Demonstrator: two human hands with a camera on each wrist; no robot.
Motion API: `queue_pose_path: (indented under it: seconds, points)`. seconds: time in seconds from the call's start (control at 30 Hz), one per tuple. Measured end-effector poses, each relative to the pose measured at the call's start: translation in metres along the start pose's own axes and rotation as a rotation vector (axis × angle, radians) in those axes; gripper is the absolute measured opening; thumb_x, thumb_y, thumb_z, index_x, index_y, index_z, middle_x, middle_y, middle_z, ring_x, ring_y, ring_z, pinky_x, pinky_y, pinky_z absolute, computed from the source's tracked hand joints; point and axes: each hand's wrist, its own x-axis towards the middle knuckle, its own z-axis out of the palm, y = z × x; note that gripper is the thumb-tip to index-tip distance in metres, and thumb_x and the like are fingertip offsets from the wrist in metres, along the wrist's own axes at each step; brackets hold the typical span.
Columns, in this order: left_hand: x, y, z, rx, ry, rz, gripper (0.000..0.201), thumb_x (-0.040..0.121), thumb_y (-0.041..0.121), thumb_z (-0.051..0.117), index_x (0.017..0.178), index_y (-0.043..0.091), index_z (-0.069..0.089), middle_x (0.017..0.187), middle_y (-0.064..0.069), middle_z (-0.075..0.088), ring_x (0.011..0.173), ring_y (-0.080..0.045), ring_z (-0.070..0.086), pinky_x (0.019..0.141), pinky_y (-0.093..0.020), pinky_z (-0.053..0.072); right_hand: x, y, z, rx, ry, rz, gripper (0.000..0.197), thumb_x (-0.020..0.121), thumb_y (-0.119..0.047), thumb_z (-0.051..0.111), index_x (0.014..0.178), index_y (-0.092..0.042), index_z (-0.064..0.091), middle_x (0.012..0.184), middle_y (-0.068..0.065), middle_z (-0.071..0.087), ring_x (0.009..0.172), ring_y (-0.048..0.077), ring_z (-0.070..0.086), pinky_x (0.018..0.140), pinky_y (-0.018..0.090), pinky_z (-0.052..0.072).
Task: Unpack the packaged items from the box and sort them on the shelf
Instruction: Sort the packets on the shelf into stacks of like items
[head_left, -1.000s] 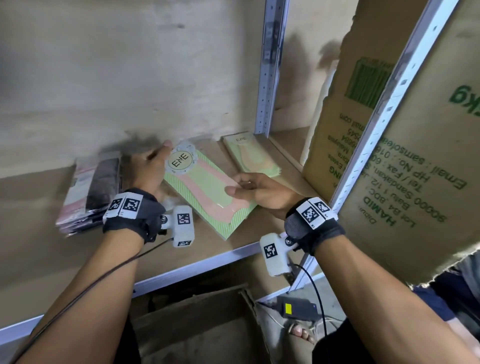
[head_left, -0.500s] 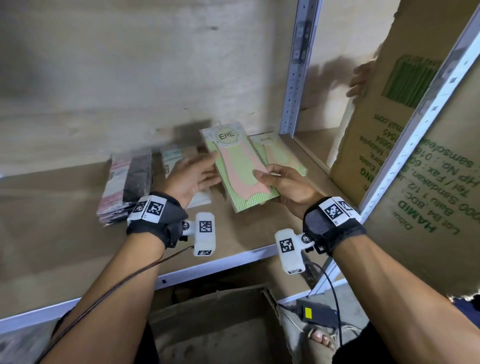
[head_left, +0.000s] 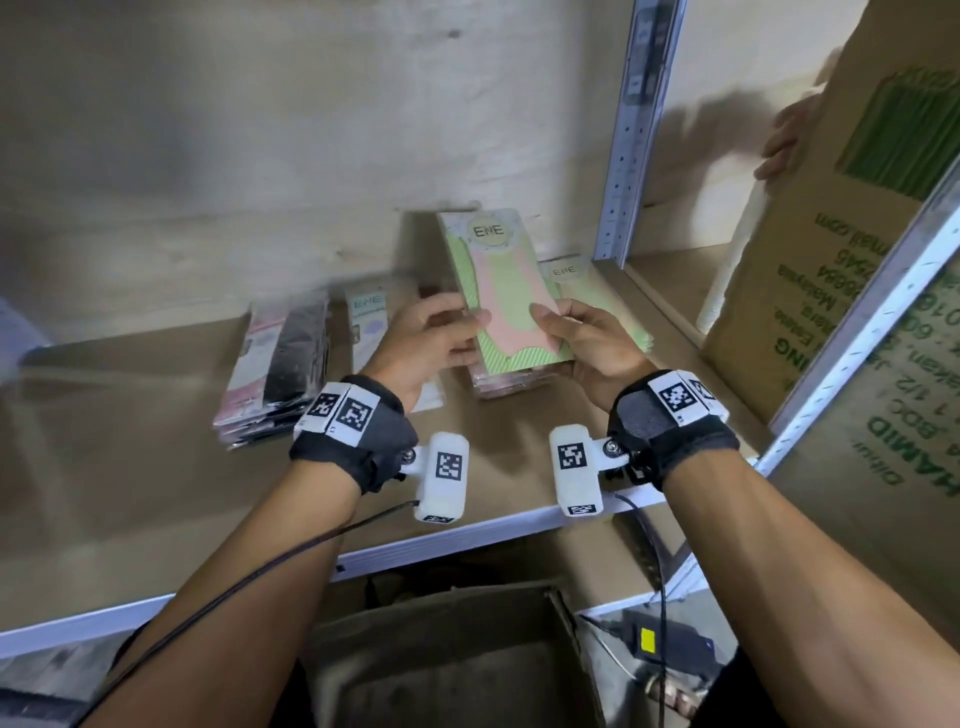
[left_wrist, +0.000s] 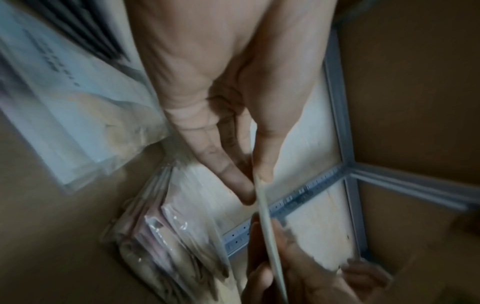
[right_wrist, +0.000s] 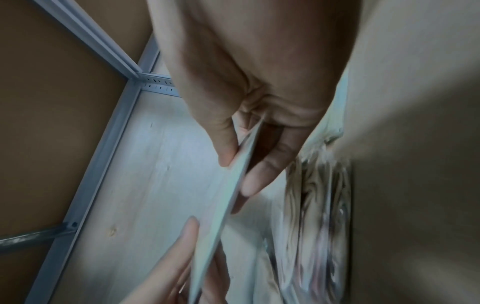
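Sorting step, mid-placement: both hands hold one flat green-and-pink packet (head_left: 506, 291) tilted up over the shelf (head_left: 156, 493), its lower end just above a low stack of similar packets (head_left: 511, 376). The left hand (head_left: 426, 345) pinches the packet's left edge, thumb on the face and fingers (left_wrist: 228, 172) behind; the right hand (head_left: 592, 345) pinches the right edge the same way, so both are grasping it, neither released. The wrist views show the packet edge-on between thumb and fingers, blurred. Another green packet (head_left: 571, 283) lies flat just right of the stack, a pale blue packet (head_left: 370, 322) to its left, and a dark pile of packets (head_left: 280, 364) further left. The open box (head_left: 447, 660) sits below the shelf edge; what is left inside can't be seen. Someone else's hand (head_left: 789, 135) holds a big carton (head_left: 831, 218) in the next bay. Likely next: lay the packet flat onto the matching stack, square the edges, let go with both hands, then reach down to the box. Watch that the glossy packets don't slide off the pile.
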Motion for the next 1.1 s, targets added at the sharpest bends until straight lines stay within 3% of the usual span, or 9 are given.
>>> queue_pose_path:
  seconds: [0.07, 0.17, 0.3, 0.4, 0.53, 0.6, 0.77, 0.87, 1.1]
  points:
    - [0.005, 0.003, 0.011, 0.106, 0.005, 0.032, 0.027, 0.090, 0.010, 0.071, 0.115, 0.000, 0.067, 0.106, -0.014, 0.074, 0.083, -0.015, 0.073, 0.068, -0.023, 0.060, 0.005, -0.006, -0.007, -0.052, 0.020, -0.011, 0.019, 0.095, -0.021, 0.067, 0.079, -0.013, 0.058, 0.084, 0.016, 0.059, 0.082, 0.031, 0.056, 0.056, 0.035, 0.049]
    - [0.017, 0.009, 0.030, 0.181, 0.057, 0.019, 0.030, 0.089, 0.007, 0.073, 0.115, -0.007, 0.066, 0.107, -0.019, 0.073, 0.087, -0.022, 0.072, 0.067, -0.024, 0.061, 0.010, -0.018, -0.025, -0.113, -0.014, -0.028, 0.005, 0.096, -0.015, 0.063, 0.094, -0.010, 0.065, 0.094, 0.014, 0.066, 0.083, 0.030, 0.055, 0.057, 0.036, 0.041]
    - [0.035, 0.015, 0.058, 0.199, 0.087, -0.031, 0.031, 0.087, 0.003, 0.074, 0.114, -0.008, 0.065, 0.100, -0.017, 0.071, 0.075, -0.018, 0.070, 0.063, -0.022, 0.061, 0.020, -0.032, -0.058, -0.148, -0.077, -0.058, 0.032, 0.092, -0.003, 0.065, 0.123, 0.001, 0.063, 0.104, 0.013, 0.070, 0.085, 0.020, 0.065, 0.059, 0.022, 0.049]
    - [0.054, 0.018, 0.079, 0.198, 0.096, -0.079, 0.023, 0.085, -0.001, 0.074, 0.105, -0.006, 0.064, 0.100, -0.019, 0.070, 0.073, -0.020, 0.070, 0.060, -0.023, 0.061, 0.035, -0.033, -0.072, -0.291, 0.145, -0.095, 0.037, 0.083, -0.004, 0.076, 0.117, 0.002, 0.063, 0.100, 0.011, 0.069, 0.084, 0.023, 0.067, 0.059, 0.027, 0.054]
    - [0.082, 0.016, 0.103, 0.344, 0.093, -0.126, 0.017, 0.084, 0.002, 0.077, 0.093, 0.001, 0.063, 0.106, -0.023, 0.072, 0.084, -0.031, 0.074, 0.079, -0.043, 0.062, 0.052, -0.025, -0.087, -0.410, 0.377, -0.069, 0.034, 0.078, -0.010, 0.081, 0.108, -0.010, 0.066, 0.105, 0.007, 0.070, 0.088, 0.024, 0.070, 0.076, 0.038, 0.061]
    - [0.093, 0.015, 0.114, 0.407, 0.083, -0.185, 0.028, 0.083, 0.005, 0.078, 0.103, -0.004, 0.061, 0.106, -0.024, 0.071, 0.084, -0.031, 0.075, 0.082, -0.046, 0.062, 0.054, -0.022, -0.093, -0.511, 0.450, -0.046, 0.031, 0.078, -0.015, 0.081, 0.105, -0.018, 0.067, 0.102, 0.002, 0.071, 0.090, 0.023, 0.070, 0.083, 0.039, 0.060]
    - [0.104, 0.012, 0.131, 0.622, 0.087, -0.206, 0.042, 0.078, 0.008, 0.082, 0.111, -0.010, 0.063, 0.106, -0.024, 0.072, 0.093, -0.032, 0.073, 0.085, -0.043, 0.061, 0.053, -0.021, -0.099, -0.730, 0.448, 0.002, 0.028, 0.082, -0.011, 0.075, 0.110, -0.009, 0.072, 0.110, 0.009, 0.073, 0.098, 0.024, 0.068, 0.083, 0.028, 0.053]
    - [0.103, 0.014, 0.137, 0.707, 0.042, -0.242, 0.042, 0.079, 0.008, 0.082, 0.112, -0.009, 0.063, 0.108, -0.022, 0.073, 0.096, -0.033, 0.073, 0.089, -0.043, 0.059, 0.051, -0.021, -0.098, -0.807, 0.443, 0.058, 0.019, 0.082, -0.011, 0.071, 0.101, -0.009, 0.074, 0.107, 0.011, 0.072, 0.097, 0.025, 0.066, 0.090, 0.034, 0.055]
    - [0.103, 0.013, 0.146, 0.940, 0.032, -0.302, 0.060, 0.080, 0.021, 0.083, 0.126, -0.006, 0.055, 0.118, -0.017, 0.070, 0.109, -0.024, 0.070, 0.096, -0.037, 0.056, 0.049, -0.023, -0.094, -0.914, 0.426, 0.092, 0.030, 0.087, -0.010, 0.067, 0.114, 0.001, 0.069, 0.117, 0.018, 0.069, 0.110, 0.033, 0.064, 0.098, 0.038, 0.053]
